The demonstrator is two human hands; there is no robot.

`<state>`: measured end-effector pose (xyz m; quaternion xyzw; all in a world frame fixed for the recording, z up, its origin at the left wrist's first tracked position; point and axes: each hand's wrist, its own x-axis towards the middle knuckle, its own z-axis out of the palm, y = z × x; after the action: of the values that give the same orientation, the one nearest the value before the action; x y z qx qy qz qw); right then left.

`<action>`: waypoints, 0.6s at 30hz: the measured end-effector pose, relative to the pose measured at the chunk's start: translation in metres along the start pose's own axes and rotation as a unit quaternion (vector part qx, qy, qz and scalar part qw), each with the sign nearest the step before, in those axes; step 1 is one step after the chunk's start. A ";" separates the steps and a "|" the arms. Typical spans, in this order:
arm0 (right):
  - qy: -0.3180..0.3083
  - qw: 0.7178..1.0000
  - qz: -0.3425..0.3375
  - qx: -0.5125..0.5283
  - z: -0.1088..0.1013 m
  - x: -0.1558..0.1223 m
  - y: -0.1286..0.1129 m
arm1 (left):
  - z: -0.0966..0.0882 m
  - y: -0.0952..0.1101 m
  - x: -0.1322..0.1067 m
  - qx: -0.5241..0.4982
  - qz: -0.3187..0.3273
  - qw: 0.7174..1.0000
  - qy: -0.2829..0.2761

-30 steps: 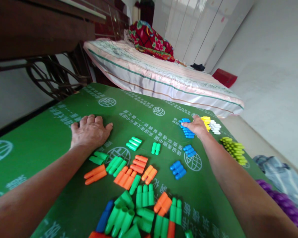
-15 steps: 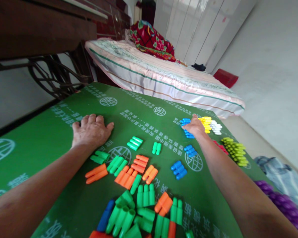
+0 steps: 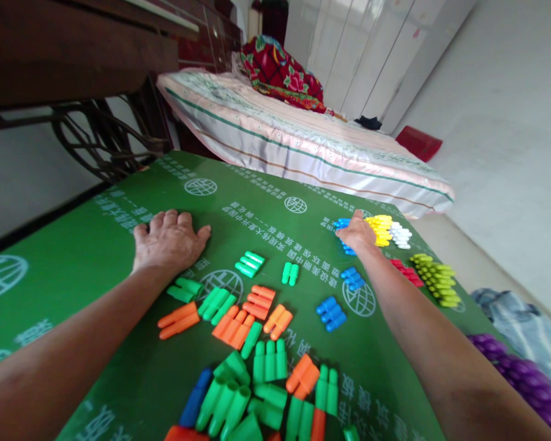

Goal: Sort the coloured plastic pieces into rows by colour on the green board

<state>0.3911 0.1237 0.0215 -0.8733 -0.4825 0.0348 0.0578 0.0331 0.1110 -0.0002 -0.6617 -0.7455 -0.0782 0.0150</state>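
head: left hand (image 3: 169,242) splayed flat, right hand (image 3: 358,232) over tubular blue pieces (image 3: 342,223), grip unclear.

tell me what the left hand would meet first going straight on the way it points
The left hand would probably reach the green tabletop's far edge first, then perhaps the bed; depth is unclear.

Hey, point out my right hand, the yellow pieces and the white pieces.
Right hand (image 3: 359,234): head view, middle of the hand.
Yellow pieces (image 3: 382,230): head view, middle of the cluster.
White pieces (image 3: 400,235): head view, middle of the cluster.
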 end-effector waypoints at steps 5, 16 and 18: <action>-0.001 1.000 -0.011 0.008 -0.001 0.001 0.003 | 0.000 0.000 -0.001 0.003 0.004 1.000 0.006; 0.001 0.999 -0.015 0.047 0.002 0.007 0.011 | -0.002 0.002 -0.002 0.002 -0.004 1.000 0.000; 0.002 0.997 -0.029 0.073 0.004 0.013 0.017 | -0.002 0.001 -0.002 0.000 -0.003 1.000 0.001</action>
<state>0.4117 0.1260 0.0148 -0.8524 -0.5038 0.0667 0.1236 0.0340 0.1092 0.0017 -0.6595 -0.7475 -0.0788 0.0151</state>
